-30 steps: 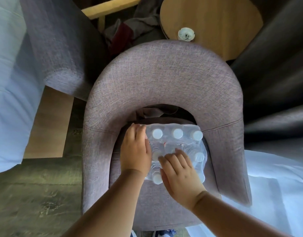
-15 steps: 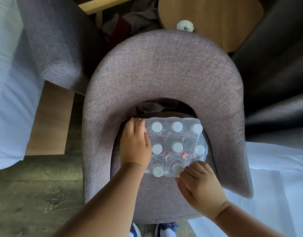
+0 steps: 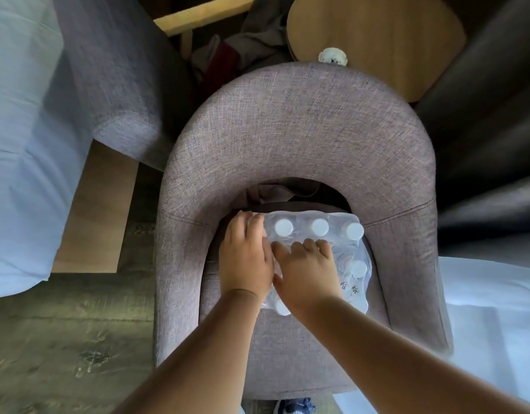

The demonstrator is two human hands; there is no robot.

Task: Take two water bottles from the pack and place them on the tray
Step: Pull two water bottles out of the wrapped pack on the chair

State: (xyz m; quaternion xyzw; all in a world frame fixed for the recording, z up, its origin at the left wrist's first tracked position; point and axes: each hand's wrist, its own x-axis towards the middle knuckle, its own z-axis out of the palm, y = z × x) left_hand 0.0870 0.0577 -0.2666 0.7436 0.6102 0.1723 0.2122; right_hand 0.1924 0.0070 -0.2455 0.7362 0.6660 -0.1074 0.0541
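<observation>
middle of pack [image 3: 346,265] under both hands, shoe [image 3: 293,405] cropped

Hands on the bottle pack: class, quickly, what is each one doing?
Left hand: open, laid flat on the shrink-wrapped bottle pack's left edge, holding nothing.
Right hand: open, fingers spread on top, gripping nothing.

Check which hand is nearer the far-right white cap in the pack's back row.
Right. The right hand lies on the shrink-wrapped bottle pack just short of that white plastic cap; the left hand rests at the pack's left edge.
</observation>
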